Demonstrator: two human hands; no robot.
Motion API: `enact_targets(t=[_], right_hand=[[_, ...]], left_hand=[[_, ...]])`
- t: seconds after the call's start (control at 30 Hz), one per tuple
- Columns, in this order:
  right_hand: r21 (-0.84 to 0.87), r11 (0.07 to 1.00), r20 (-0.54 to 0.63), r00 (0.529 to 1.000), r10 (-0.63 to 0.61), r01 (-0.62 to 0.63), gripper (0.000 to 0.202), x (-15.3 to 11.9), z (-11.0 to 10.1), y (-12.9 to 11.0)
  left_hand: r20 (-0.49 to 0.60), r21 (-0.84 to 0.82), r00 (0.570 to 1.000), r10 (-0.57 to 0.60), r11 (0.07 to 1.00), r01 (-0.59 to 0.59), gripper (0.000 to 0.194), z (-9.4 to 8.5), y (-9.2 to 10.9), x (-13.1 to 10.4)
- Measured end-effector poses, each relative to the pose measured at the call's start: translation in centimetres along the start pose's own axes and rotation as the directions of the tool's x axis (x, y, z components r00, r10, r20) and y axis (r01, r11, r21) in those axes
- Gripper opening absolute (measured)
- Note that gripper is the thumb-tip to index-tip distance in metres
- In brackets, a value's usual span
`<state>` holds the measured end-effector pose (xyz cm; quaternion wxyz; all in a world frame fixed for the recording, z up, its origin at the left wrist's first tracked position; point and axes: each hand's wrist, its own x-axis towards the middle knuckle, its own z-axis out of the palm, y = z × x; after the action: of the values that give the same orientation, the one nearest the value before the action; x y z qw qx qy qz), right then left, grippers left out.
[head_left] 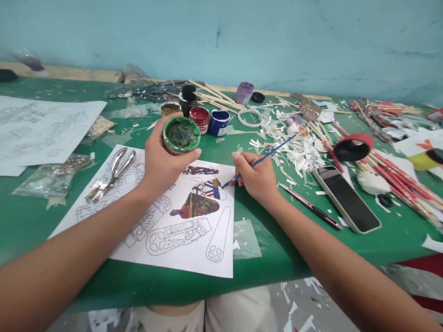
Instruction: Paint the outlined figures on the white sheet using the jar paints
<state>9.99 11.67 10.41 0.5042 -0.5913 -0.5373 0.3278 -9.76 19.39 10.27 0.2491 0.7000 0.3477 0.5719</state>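
Observation:
My left hand (166, 159) is wrapped round a small jar of green paint (182, 134), its open mouth tilted toward me. Between the fingers of my right hand (254, 175) is a thin blue paintbrush (277, 150), its bristles down at a partly painted shape near the right edge of the printed sheet (187, 263). Several outlined shapes cover this white sheet. One bell-like shape (197, 206) is painted in brown, red and blue. Silver pliers (110, 175) lie on the sheet's left part, left of my left hand.
Open jars of red paint (199, 119), blue paint (219, 123) and mustard paint (170, 109) stand behind my left hand. A phone (348, 198) and a pink cutter knife (311, 207) lie at right, near paper scraps (301, 154) and sticks. Other printed sheets (44, 129) lie at left.

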Motion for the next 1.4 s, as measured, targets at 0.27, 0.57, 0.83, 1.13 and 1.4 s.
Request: enact_targets(t=[0.27,0.57,0.83,1.13,1.4], right_hand=[[0.038,0.999,0.001,1.000,-0.009,0.009,0.050,0.10,0.05,0.24],[0.019,0.999,0.021,0.999,-0.028,0.028,0.051,0.10,0.03,0.23],[-0.056,0.997,0.008,0.999,-0.051,0.052,0.049,0.07,-0.03,0.14],[-0.051,0.997,0.006,0.998,-0.056,0.056,0.048,0.05,0.03,-0.11],[0.208,0.973,-0.137,0.988,-0.069,0.097,0.054,0.26,-0.73,-0.60]], left_hand=[[-0.007,0.000,1.000,-0.008,1.000,0.008,0.063,0.09,0.30,0.01],[0.017,0.013,0.999,-0.038,0.999,0.038,0.065,-0.09,0.52,0.03],[0.004,0.033,1.000,0.010,0.999,-0.010,0.064,-0.12,0.56,0.07],[-0.003,0.017,1.000,0.007,1.000,-0.007,0.062,-0.10,0.70,0.05],[0.003,-0.010,1.000,-0.031,0.999,0.031,0.062,-0.15,0.77,0.01]])
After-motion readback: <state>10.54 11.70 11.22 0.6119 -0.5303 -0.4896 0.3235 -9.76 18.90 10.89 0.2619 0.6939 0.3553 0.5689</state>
